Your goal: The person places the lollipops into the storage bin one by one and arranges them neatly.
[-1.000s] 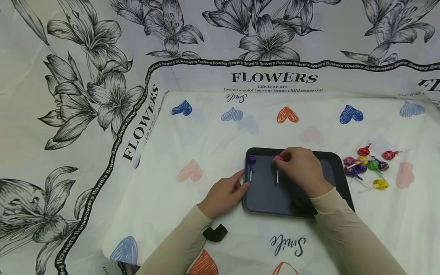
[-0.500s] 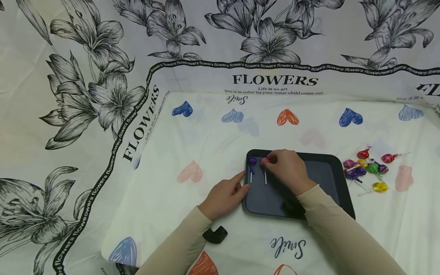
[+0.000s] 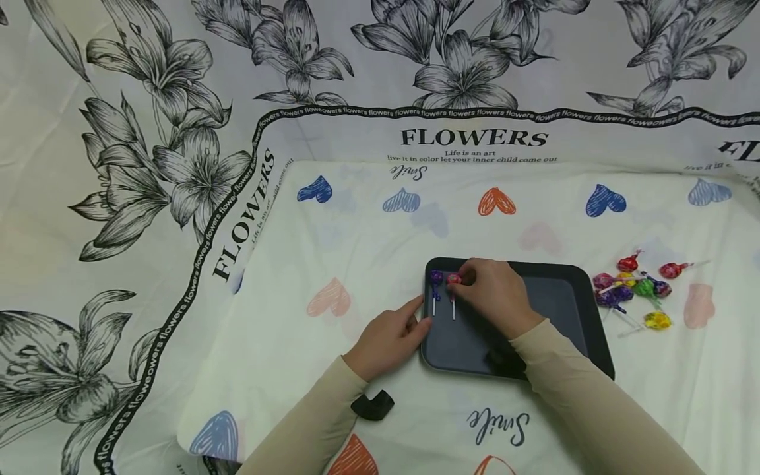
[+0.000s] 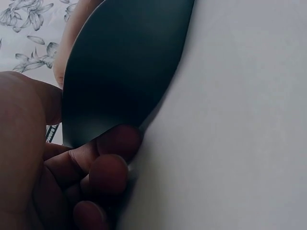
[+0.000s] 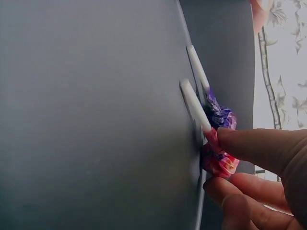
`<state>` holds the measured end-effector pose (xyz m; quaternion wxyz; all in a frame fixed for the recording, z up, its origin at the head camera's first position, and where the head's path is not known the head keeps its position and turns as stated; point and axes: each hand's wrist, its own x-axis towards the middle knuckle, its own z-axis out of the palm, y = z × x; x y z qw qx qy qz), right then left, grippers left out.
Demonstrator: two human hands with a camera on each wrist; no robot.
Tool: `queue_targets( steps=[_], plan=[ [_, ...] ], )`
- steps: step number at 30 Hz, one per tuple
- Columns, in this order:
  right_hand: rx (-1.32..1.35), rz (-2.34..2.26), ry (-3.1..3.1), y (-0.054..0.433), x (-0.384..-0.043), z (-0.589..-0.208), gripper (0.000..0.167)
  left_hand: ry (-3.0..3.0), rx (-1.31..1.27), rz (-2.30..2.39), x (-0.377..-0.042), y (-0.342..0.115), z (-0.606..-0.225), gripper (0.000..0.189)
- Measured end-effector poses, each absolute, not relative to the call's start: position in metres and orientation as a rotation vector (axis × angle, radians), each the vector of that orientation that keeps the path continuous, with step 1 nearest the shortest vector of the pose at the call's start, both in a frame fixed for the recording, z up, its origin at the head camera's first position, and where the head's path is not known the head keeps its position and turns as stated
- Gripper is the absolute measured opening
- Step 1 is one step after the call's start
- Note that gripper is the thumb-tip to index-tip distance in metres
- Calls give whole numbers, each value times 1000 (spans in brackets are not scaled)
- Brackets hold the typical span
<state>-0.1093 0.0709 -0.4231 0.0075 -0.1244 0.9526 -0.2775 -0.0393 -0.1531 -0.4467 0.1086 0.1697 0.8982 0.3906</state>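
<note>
Red lollipop (image 3: pixel 454 279) is apparently being lined up on the smooth dark tray (image 3: pixel 463 349): nearer, the left grip (image 3: pixel 388 338), loosely curled, is touching the left rim; beyond, the right grip (image 3: pixel 494 290) is pinching the round, crinkly-wrapped head at far left, just beside the purple lollipop (image 3: pixel 436 277). Next move is probably calling for gently loosening that pinch.

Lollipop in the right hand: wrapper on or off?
On. In the right wrist view, crinkled red wrapper covers the lollipop head and gathers around the white stick.
</note>
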Motion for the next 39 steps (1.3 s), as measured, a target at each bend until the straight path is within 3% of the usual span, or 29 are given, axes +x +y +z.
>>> queue_targets(
  steps=[8, 24, 32, 39],
  plan=[
    [-397, -895, 2986, 73, -110, -425, 21, 2654, 479, 1125, -39, -151, -447, 56],
    [-332, -827, 2986, 77, -106, -416, 30, 2659, 486, 1154, -39, -152, -447, 55],
    [-328, -823, 2979, 92, -101, -401, 36, 2671, 460, 1122, -38, -149, -448, 57],
    [-321, -881, 3003, 106, -98, -384, 31, 2652, 422, 1138, -36, -149, -446, 60]
  ],
)
